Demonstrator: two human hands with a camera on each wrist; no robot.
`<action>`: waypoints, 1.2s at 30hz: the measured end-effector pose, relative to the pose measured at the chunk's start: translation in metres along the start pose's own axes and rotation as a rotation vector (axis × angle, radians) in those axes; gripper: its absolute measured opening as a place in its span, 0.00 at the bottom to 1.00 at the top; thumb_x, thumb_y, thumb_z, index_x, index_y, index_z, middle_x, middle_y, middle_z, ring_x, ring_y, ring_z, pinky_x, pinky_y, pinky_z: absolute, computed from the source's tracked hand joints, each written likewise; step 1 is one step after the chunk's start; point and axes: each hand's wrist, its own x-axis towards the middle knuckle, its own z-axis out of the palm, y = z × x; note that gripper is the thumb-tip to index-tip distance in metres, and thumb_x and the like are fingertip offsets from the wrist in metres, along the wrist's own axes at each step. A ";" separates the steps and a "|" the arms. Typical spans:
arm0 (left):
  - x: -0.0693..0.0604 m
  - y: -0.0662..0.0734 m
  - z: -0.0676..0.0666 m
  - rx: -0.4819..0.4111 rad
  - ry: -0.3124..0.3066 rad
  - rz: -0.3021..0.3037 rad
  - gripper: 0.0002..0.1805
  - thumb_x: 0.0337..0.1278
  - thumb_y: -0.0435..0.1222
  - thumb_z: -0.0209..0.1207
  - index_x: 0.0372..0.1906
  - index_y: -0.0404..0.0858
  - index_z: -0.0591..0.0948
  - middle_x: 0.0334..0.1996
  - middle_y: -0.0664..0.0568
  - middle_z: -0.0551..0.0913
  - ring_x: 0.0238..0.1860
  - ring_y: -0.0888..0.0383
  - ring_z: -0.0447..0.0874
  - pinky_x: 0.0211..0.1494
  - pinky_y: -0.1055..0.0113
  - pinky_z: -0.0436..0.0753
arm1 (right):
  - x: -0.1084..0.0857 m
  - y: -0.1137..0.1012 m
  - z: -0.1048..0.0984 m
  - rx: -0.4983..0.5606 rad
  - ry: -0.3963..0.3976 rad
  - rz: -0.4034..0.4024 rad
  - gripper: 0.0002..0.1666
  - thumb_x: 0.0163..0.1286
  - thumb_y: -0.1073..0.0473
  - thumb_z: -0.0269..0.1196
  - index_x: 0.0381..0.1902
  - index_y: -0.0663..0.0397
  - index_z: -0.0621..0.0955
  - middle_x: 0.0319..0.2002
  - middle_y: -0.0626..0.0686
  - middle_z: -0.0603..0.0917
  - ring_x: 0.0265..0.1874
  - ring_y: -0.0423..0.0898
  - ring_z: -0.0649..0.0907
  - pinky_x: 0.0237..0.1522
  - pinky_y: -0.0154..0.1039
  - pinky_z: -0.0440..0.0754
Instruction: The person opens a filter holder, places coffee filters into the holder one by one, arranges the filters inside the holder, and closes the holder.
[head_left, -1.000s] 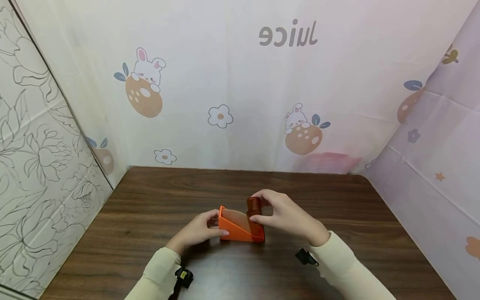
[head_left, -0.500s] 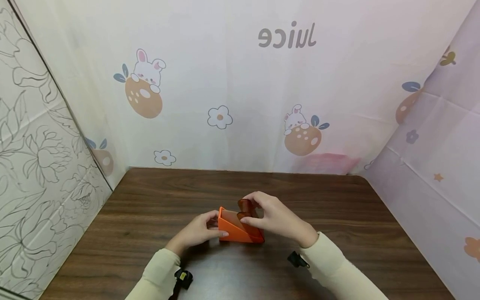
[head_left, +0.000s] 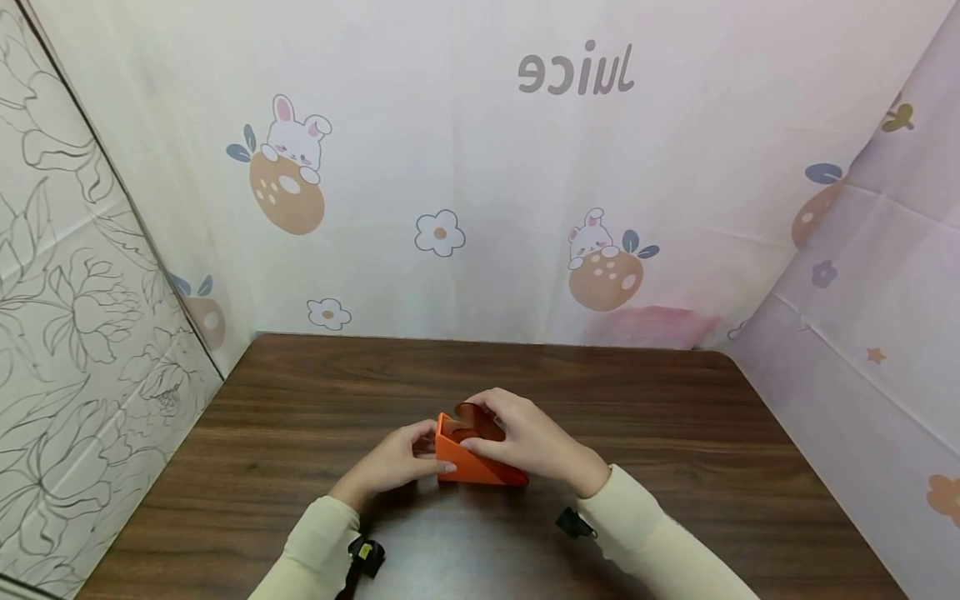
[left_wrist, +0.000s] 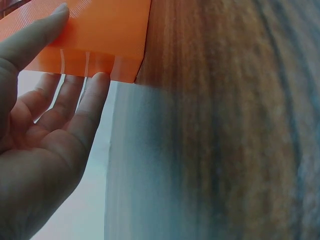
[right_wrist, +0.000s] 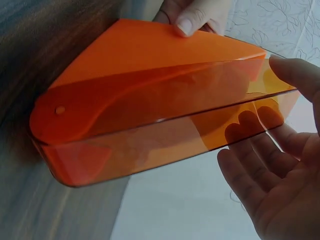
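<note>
A wedge-shaped orange box (head_left: 471, 468) rests on the table with a see-through amber lid (right_wrist: 150, 142) hinged at its low right end. My left hand (head_left: 393, 461) grips the tall left end, thumb on the near side and fingers behind. In the left wrist view, the left hand's fingertips touch the box's orange end (left_wrist: 112, 42). My right hand (head_left: 536, 437) holds the lid's free end, thumb on the near side and fingers on the far side. The lid is tilted low over the box, its free end still raised slightly above the rim. What lies inside is hidden.
The dark wooden table (head_left: 315, 383) reaches back to a printed curtain (head_left: 375, 167). Another printed curtain (head_left: 862, 292) hangs on the right, and a floral panel (head_left: 97, 333) stands on the left. Black wrist cameras are strapped to both sleeves.
My right hand has moved left, swinging the lid from nearly upright down over the box. The left hand and the box have stayed in place.
</note>
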 end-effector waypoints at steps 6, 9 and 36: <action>0.000 0.001 0.001 -0.017 0.000 0.014 0.20 0.60 0.38 0.70 0.55 0.39 0.79 0.50 0.51 0.83 0.55 0.52 0.82 0.54 0.64 0.82 | 0.003 -0.001 0.006 -0.014 0.008 -0.019 0.25 0.67 0.49 0.71 0.57 0.50 0.78 0.48 0.43 0.80 0.43 0.38 0.79 0.45 0.37 0.82; -0.001 0.003 0.001 -0.012 0.004 0.009 0.20 0.60 0.38 0.70 0.55 0.39 0.79 0.50 0.51 0.83 0.54 0.52 0.82 0.53 0.65 0.82 | 0.004 -0.002 0.008 -0.020 0.002 -0.011 0.25 0.67 0.50 0.71 0.57 0.51 0.78 0.48 0.43 0.80 0.43 0.38 0.79 0.45 0.37 0.82; 0.001 0.000 0.001 0.008 0.008 0.020 0.17 0.60 0.36 0.69 0.52 0.39 0.79 0.49 0.51 0.84 0.53 0.54 0.83 0.52 0.67 0.82 | 0.009 -0.002 0.021 -0.032 -0.022 0.004 0.25 0.67 0.50 0.70 0.59 0.49 0.78 0.48 0.44 0.80 0.43 0.38 0.79 0.45 0.35 0.82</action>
